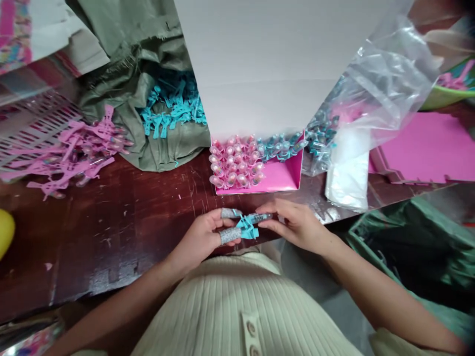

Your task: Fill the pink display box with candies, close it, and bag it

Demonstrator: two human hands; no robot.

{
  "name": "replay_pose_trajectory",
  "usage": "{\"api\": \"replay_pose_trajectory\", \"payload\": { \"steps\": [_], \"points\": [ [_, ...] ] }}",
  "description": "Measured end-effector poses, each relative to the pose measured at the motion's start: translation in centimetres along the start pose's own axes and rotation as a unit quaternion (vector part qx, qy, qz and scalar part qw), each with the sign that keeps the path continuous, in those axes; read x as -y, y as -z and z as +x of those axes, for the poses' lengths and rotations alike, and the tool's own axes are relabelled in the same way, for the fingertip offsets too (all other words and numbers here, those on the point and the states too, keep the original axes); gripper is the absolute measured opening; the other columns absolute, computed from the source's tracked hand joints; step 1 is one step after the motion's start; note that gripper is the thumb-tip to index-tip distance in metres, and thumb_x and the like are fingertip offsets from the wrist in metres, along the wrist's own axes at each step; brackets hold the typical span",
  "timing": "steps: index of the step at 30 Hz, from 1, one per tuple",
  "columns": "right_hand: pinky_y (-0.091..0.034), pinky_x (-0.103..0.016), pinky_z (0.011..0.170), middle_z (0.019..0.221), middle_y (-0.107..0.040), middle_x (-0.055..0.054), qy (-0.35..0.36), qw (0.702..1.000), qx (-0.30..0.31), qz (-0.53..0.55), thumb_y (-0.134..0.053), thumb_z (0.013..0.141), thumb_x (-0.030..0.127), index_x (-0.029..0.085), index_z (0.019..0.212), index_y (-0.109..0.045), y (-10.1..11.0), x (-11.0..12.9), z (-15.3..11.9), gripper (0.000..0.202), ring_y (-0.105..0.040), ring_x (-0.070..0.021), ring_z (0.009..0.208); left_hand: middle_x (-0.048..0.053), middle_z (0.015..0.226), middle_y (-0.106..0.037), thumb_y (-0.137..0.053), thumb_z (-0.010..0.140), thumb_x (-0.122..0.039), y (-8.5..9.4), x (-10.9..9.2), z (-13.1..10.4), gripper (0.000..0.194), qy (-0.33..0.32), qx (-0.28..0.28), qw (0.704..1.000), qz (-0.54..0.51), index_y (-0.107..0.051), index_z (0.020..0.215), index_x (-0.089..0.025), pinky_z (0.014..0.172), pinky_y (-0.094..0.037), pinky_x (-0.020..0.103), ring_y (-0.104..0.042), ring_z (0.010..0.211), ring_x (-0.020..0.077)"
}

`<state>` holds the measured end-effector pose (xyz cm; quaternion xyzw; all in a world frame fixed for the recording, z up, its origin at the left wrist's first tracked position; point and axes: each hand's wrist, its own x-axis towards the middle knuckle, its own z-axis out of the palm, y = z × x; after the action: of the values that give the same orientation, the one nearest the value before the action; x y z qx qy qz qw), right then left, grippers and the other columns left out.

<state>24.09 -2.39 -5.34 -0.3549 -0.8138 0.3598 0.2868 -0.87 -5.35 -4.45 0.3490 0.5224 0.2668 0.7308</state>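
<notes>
Near the table's front edge, my left hand (208,231), with grey wrapping on two fingertips, grips a blue plastic piece (248,227). A clear tube (261,217) with dark contents points right from that piece, and my right hand (297,222) pinches its far end between thumb and fingers. Just beyond the hands stands an open pink box (278,179) with a raised white lid (274,64). Several pink clear-topped pieces (235,163) fill its left part, and several blue ones (282,146) lie along its back right.
Pink pieces (81,148) are heaped at the left, beside blue pieces (174,111) in a green sack (148,148). Right of the box lie clear bags (349,173) and pink card (430,148). A green-lined bin (419,247) stands at the lower right.
</notes>
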Motion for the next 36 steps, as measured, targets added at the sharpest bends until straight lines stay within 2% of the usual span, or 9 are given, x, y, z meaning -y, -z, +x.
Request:
{"api": "replay_pose_trajectory", "payload": {
  "steps": [4, 9, 18, 21, 24, 27, 30, 32, 36],
  "points": [
    [-0.056, -0.028, 0.081, 0.108, -0.074, -0.003, 0.013, 0.999, 0.015, -0.028, -0.063, 0.100, 0.032, 0.025, 0.119, -0.063, 1.0, 0.2, -0.7, 0.021, -0.071, -0.0154, 0.095, 0.003, 0.095, -0.074, -0.074, 0.083, -0.027, -0.3, -0.9, 0.4, 0.014, -0.077, 0.076, 0.983, 0.150, -0.080, 0.095, -0.021, 0.085, -0.054, 0.030, -0.068, 0.091, 0.0198],
    [-0.054, -0.026, 0.082, 0.109, -0.074, -0.003, 0.032, 0.998, 0.025, -0.057, -0.061, 0.100, 0.030, 0.024, 0.120, -0.062, 0.7, 0.2, -1.4, 0.021, -0.071, -0.0147, 0.098, 0.005, 0.098, -0.074, -0.067, 0.086, -0.019, -1.7, -0.5, 0.9, 0.014, -0.196, 0.023, 0.953, 0.228, -0.081, 0.088, -0.022, 0.091, -0.052, 0.031, -0.068, 0.094, 0.0196],
    [-0.049, -0.024, 0.059, 0.087, -0.075, -0.002, -0.163, 0.986, -0.007, 0.014, -0.061, 0.097, 0.051, 0.021, 0.109, -0.068, 0.8, 0.1, -2.1, 0.033, -0.065, -0.0132, 0.065, 0.005, 0.110, -0.074, -0.055, 0.090, -0.014, -2.2, 0.6, 2.9, 0.028, -0.309, -0.017, 0.873, 0.377, -0.078, 0.103, -0.025, 0.091, -0.054, 0.031, -0.068, 0.102, 0.0201],
    [-0.053, -0.026, 0.062, 0.112, -0.075, -0.007, -0.158, 0.984, -0.085, -0.016, -0.063, 0.095, 0.054, 0.021, 0.132, -0.058, 4.3, -1.9, -1.7, 0.050, -0.064, -0.0126, 0.066, 0.005, 0.108, -0.074, -0.059, 0.090, -0.018, -2.1, -0.6, 3.5, 0.024, -0.287, -0.010, 0.891, 0.353, -0.078, 0.102, -0.026, 0.092, -0.054, 0.031, -0.069, 0.101, 0.0212],
    [-0.054, -0.030, 0.065, 0.121, -0.070, -0.012, -0.191, 0.934, -0.192, -0.232, -0.054, 0.100, 0.051, 0.019, 0.133, -0.057, 9.1, -5.9, -0.4, 0.046, -0.064, -0.0152, 0.072, 0.006, 0.104, -0.074, -0.062, 0.091, -0.025, -2.4, -1.7, 3.8, 0.018, -0.239, 0.015, 0.927, 0.290, -0.079, 0.094, -0.023, 0.092, -0.055, 0.032, -0.069, 0.098, 0.0224],
    [-0.051, -0.030, 0.064, 0.118, -0.068, -0.013, -0.231, 0.867, -0.147, -0.415, -0.047, 0.104, 0.040, 0.020, 0.114, -0.069, 12.6, -10.4, 1.5, 0.032, -0.065, -0.0226, 0.094, 0.007, 0.108, -0.075, -0.065, 0.090, -0.029, -3.4, -1.7, 4.1, 0.016, -0.172, 0.077, 0.958, 0.217, -0.077, 0.096, -0.021, 0.096, -0.054, 0.033, -0.070, 0.103, 0.0239],
    [-0.050, -0.028, 0.061, 0.103, -0.068, -0.013, -0.235, 0.865, -0.112, -0.429, -0.052, 0.102, 0.035, 0.019, 0.091, -0.071, 13.9, -13.3, 3.5, 0.027, -0.062, -0.0250, 0.098, 0.005, 0.111, -0.076, -0.073, 0.085, -0.027, -4.2, -1.0, 4.7, 0.022, -0.135, 0.088, 0.970, 0.182, -0.074, 0.106, -0.021, 0.099, -0.053, 0.033, -0.070, 0.106, 0.0233],
    [-0.052, -0.030, 0.065, 0.103, -0.068, -0.015, -0.225, 0.870, -0.113, -0.423, -0.052, 0.102, 0.036, 0.017, 0.089, -0.071, 13.9, -13.6, 4.1, 0.029, -0.062, -0.0264, 0.099, 0.004, 0.110, -0.077, -0.075, 0.084, -0.028, -4.3, -0.7, 4.9, 0.024, -0.132, 0.067, 0.974, 0.169, -0.073, 0.108, -0.022, 0.099, -0.053, 0.032, -0.070, 0.105, 0.0226],
    [-0.054, -0.036, 0.086, 0.126, -0.064, -0.020, -0.170, 0.897, -0.151, -0.379, -0.042, 0.106, 0.040, 0.014, 0.123, -0.062, 12.8, -10.0, 2.5, 0.037, -0.059, -0.0287, 0.116, 0.003, 0.102, -0.078, -0.081, 0.080, -0.030, -3.7, -1.5, 4.3, 0.026, -0.134, 0.024, 0.984, 0.119, -0.074, 0.103, -0.020, 0.091, -0.055, 0.030, -0.071, 0.097, 0.0214]
  ]
}}
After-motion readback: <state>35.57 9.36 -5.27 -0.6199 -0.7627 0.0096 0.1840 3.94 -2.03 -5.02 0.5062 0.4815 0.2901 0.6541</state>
